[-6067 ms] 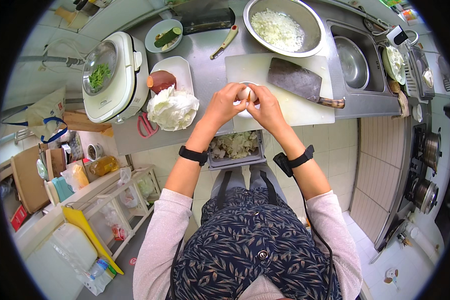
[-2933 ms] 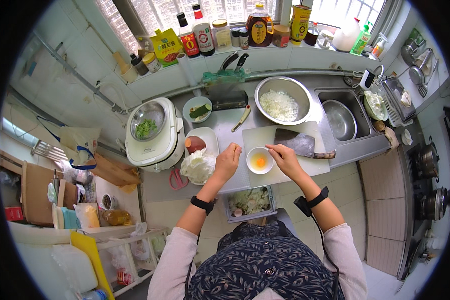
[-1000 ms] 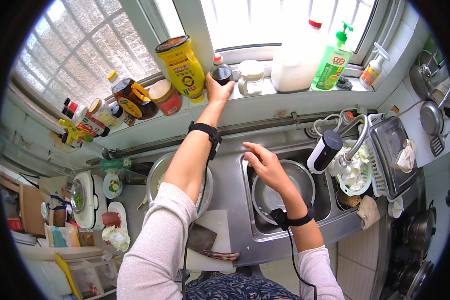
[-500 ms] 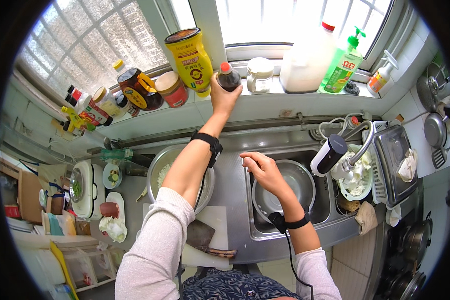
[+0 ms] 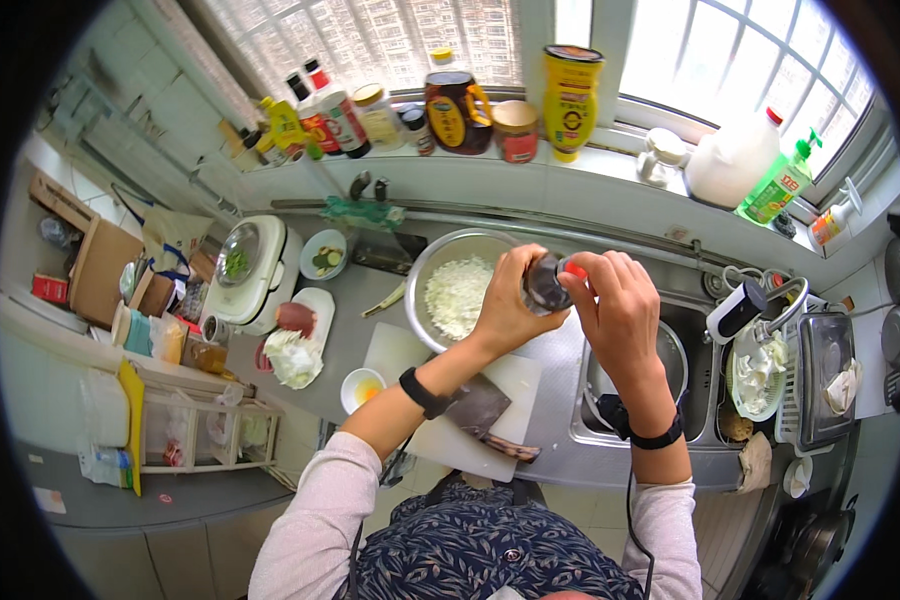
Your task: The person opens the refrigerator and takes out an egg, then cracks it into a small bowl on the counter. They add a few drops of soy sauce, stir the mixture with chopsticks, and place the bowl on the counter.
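Note:
My left hand is wrapped round a small dark bottle, held tilted above the counter. The fingers of my right hand pinch the bottle's red cap; whether the cap is loose is hidden. Just left of the bottle, a metal bowl contains chopped white pieces. Below my left forearm lies a white cutting board with a cleaver on it. A small white bowl with something yellow in it stands beside the board.
On the windowsill stand several bottles and jars, including a yellow squeeze bottle and green soap bottle. The sink holds a metal basin, with a faucet behind. Left are a white plate with food and a kitchen scale.
My left hand has brought the dark bottle from the windowsill to above the counter. My right hand has risen from over the sink and taken hold of its cap. The view has shifted left.

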A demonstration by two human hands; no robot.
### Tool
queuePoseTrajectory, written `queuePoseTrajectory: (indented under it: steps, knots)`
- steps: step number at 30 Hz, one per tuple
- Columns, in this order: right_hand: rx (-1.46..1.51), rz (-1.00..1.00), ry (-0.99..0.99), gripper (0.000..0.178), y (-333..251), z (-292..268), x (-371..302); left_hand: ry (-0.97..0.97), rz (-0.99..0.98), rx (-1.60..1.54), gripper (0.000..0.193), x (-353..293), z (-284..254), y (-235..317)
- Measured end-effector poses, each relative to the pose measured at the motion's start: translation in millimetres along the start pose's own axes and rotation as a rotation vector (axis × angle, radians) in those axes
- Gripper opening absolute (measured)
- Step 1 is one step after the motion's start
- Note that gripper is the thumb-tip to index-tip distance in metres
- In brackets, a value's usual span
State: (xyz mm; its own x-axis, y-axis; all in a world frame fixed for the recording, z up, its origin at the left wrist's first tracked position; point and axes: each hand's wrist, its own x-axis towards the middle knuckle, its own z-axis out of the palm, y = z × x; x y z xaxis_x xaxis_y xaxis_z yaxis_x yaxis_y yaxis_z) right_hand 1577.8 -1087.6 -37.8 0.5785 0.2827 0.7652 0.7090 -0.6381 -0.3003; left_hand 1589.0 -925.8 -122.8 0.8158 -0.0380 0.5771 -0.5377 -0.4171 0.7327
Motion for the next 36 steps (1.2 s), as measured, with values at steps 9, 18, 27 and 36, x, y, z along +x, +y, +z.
queuePoseTrajectory:
  steps: [9,18,27,36]
  knots:
    - [0.05,-0.171,-0.248,0.027,-156.5,59.5,-23.6,-0.083,-0.109,0.165,0.077,-139.0,-178.0,11.8]
    - [0.309,-0.482,-0.511,0.015,-253.7,128.3,-45.2,-0.112,-0.367,0.114,0.078,-251.8,-290.7,8.0]
    - [0.449,-0.313,-0.573,0.013,-275.6,152.1,-57.4,-0.116,-0.351,0.352,0.074,-313.3,-357.2,-24.5]
    - [0.375,-0.148,-0.625,0.016,-255.2,143.1,-90.1,-0.206,-0.141,0.816,0.06,-307.4,-389.6,-56.3]
